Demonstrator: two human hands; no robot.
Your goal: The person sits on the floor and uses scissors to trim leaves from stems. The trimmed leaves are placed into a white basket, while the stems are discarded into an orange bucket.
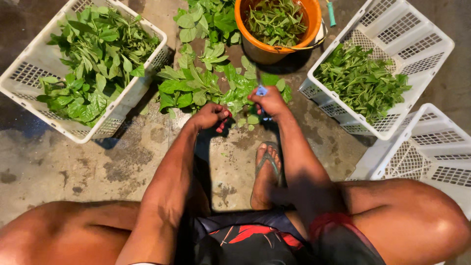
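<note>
My right hand [269, 102] grips a small blue-handled cutting tool [261, 91], held just above a pile of green leafy stems [196, 86] lying on the concrete floor. My left hand [211, 116] is curled shut beside it at the pile's near edge, with a bit of red showing at its fingertips; I cannot tell what that is. Both hands are a hand's width apart.
A white plastic crate [29, 73] full of leaves stands at left. Another crate [422, 49] half filled with leaves stands at right, with an empty crate [431, 147] below it. An orange bucket [314, 19] of leaves sits at the top. My sandalled foot [266, 172] rests on the floor.
</note>
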